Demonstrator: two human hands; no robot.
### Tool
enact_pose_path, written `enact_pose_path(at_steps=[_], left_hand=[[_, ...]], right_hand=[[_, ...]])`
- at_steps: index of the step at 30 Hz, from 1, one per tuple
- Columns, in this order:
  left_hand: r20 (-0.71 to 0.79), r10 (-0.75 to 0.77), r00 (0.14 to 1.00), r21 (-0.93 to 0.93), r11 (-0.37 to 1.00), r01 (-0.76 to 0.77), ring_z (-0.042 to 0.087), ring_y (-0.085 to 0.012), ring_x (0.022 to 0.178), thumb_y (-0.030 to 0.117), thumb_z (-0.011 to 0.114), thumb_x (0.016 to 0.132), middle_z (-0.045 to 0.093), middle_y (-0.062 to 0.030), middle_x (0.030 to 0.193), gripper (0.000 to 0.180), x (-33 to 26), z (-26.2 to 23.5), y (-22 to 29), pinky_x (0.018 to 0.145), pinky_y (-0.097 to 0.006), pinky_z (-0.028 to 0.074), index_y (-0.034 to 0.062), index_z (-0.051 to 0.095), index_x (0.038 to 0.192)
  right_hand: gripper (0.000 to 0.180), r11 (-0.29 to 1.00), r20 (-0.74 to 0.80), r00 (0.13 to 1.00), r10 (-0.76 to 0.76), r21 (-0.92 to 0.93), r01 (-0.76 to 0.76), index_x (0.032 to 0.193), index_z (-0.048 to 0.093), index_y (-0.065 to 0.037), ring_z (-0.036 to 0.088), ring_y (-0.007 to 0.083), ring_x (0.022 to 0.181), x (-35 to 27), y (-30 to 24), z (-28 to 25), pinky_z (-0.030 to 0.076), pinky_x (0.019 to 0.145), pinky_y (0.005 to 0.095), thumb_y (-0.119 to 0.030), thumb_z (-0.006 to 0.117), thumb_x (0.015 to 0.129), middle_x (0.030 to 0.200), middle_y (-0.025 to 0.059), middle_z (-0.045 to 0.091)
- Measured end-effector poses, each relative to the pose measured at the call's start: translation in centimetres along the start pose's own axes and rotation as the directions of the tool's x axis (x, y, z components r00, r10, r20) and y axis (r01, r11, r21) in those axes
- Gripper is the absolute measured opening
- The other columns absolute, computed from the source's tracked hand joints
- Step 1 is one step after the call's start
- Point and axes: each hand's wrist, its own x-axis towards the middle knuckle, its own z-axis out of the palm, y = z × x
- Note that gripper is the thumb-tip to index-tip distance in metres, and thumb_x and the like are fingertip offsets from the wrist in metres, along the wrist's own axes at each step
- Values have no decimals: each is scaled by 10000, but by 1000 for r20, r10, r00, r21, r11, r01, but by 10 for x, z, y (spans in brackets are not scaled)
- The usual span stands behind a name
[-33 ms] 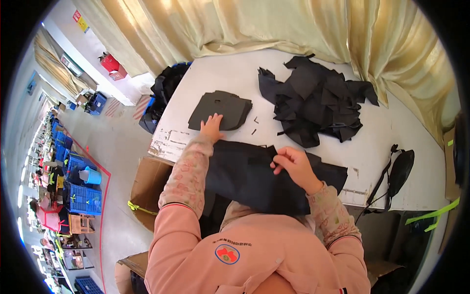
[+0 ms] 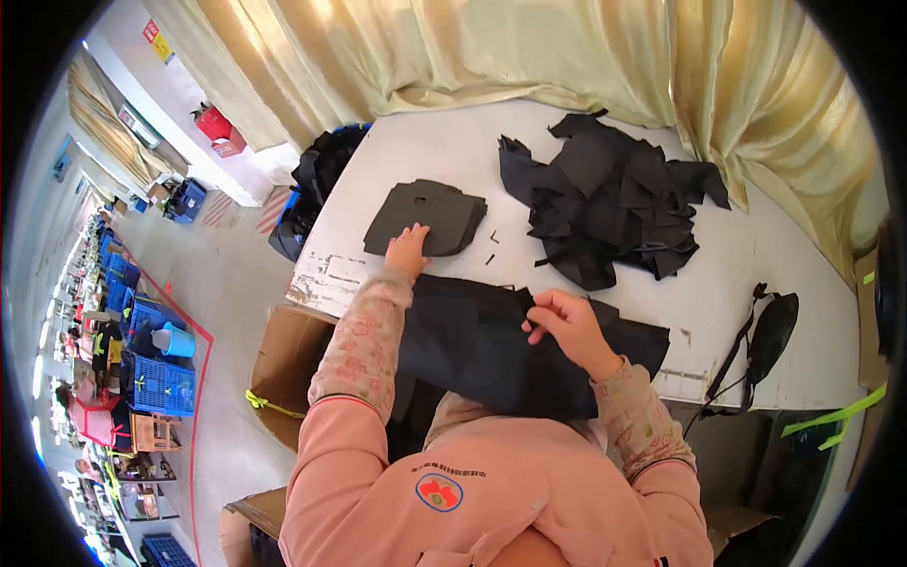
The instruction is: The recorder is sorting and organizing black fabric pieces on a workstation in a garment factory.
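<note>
My left hand (image 2: pixel 408 251) rests with its fingers stretched out on the near edge of a stack of dark grey-black flat pieces (image 2: pixel 425 215). Across the table's front edge and toward my lap lies a large black fabric piece (image 2: pixel 482 345). My right hand (image 2: pixel 573 331) is over it, thumb and fingers pinched together at a raised bit of the black fabric near its far edge. Part of what the fingertips grip is hidden. Two tiny black scraps (image 2: pixel 491 260) lie between the stack and a big loose heap of black fabric pieces (image 2: pixel 614 194).
A black strapped pouch (image 2: pixel 773 333) lies at the white table's (image 2: pixel 453 142) right side. Gold curtains (image 2: pixel 529 57) hang behind. An open cardboard box (image 2: pixel 293 364) stands at the left below the table, near a blue crate of black material (image 2: pixel 326 170). Blue baskets (image 2: pixel 162 386) stand farther left.
</note>
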Motion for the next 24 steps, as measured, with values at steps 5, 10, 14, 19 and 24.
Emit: enact_pose_path(at_steps=[5,10,14,19,24], left_hand=[[148,-14,989,-197,979,44,601,-326,1080,243,776,728,588,-133,1248,639,19,-10,1,899,-391,494,152,507,1301],[-131,16,991,-479,874,-77,638,-348,971,147,672,818,677,-162,1036,422,2,-14,-23,831,-384,506,100,582,1228],[-323,-240,915,-655,755,-33,652,-353,752,101,523,909,666,-200,850,305,-24,-92,42,683,-372,506,44,598,1199],[-131,-152,980,-811,584,-17,659,-244,722,59,536,904,677,-164,845,301,-109,-164,98,660,-301,498,-14,589,1192],[-224,214,951,-781,544,-306,664,-240,913,36,576,871,673,-159,1073,358,-127,-175,117,780,-303,506,22,596,1228]], right_hand=[[118,994,-34,999,-21,104,25,985,601,36,632,111,706,-2,9,-2,520,577,231,-65,599,922,829,64,639],[114,997,10,1000,-14,80,13,987,607,17,630,102,712,7,14,11,520,560,225,-80,602,927,819,43,630],[111,984,-203,967,-152,-125,128,959,614,3,563,71,626,13,19,-2,445,516,205,-94,629,909,768,15,613],[89,847,-296,833,-467,-420,326,910,621,-4,482,55,547,41,5,-4,378,488,217,-77,656,871,721,9,597],[93,915,-247,896,-369,-264,304,930,647,-24,510,48,610,41,17,-3,412,535,220,-81,667,859,766,7,609]])
